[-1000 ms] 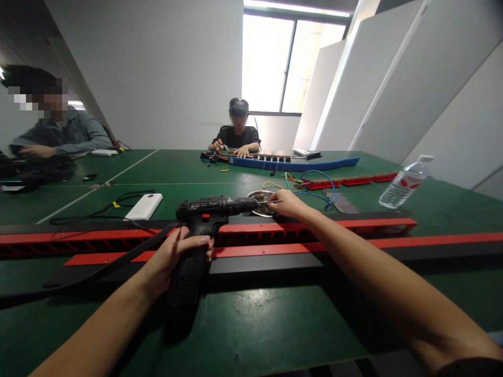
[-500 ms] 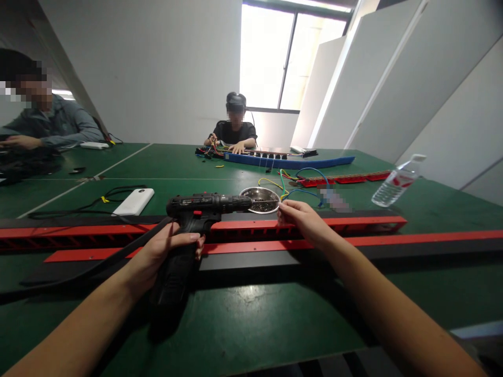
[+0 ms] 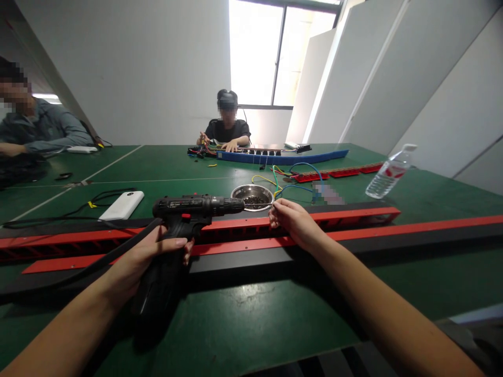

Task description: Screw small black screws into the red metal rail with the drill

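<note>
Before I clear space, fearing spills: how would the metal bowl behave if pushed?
The metal bowl probably stays stiff, given its shiny wall. Its loose, small dark pieces may shift. Wide and low, it should hardly tip.

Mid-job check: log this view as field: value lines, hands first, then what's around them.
Left hand: holding black drill by its handle
Right hand: at the tip of the bit; exact grip too small to tell
Metal bowl: behind the bit, holding small dark pieces
Rails: two, red and black, across the green table
White device: left of the drill
Bottle: right of the bowl
</note>
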`<state>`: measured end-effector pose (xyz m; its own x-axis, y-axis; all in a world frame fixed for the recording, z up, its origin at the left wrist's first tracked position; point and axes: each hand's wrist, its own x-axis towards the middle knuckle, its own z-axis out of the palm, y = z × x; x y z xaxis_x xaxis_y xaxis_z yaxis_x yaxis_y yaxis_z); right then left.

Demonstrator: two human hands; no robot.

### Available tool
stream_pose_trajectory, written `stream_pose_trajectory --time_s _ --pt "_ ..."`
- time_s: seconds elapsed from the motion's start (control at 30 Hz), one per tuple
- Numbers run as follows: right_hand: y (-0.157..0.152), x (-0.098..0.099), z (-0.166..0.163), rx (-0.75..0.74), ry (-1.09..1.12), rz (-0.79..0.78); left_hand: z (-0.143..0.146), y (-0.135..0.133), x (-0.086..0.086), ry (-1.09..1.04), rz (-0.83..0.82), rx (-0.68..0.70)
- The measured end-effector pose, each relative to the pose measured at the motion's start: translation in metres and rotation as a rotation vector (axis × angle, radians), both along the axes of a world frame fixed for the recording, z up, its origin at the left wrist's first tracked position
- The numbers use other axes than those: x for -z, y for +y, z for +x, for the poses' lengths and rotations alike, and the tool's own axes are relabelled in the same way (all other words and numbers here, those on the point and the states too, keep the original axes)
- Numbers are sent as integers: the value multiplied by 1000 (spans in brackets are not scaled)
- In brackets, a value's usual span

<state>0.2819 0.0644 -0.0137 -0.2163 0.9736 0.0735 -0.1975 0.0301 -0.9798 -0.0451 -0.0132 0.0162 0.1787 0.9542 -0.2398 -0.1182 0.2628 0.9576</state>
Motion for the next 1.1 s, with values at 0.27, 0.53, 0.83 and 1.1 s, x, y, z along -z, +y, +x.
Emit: stream_pose_trajectory --time_s 0.27,0.53,0.83,1.1 --pt "-1 0 -1 -11 -37 20 0 0 0 16 23 31" --pt "0 2 -1 1 -35 24 1 -1 -2 30 41 44" --pt "-1 1 0 6 -47 15 0 0 -1 26 33 56" --pt "2 6 -2 15 -51 34 -2 5 2 37 51 72"
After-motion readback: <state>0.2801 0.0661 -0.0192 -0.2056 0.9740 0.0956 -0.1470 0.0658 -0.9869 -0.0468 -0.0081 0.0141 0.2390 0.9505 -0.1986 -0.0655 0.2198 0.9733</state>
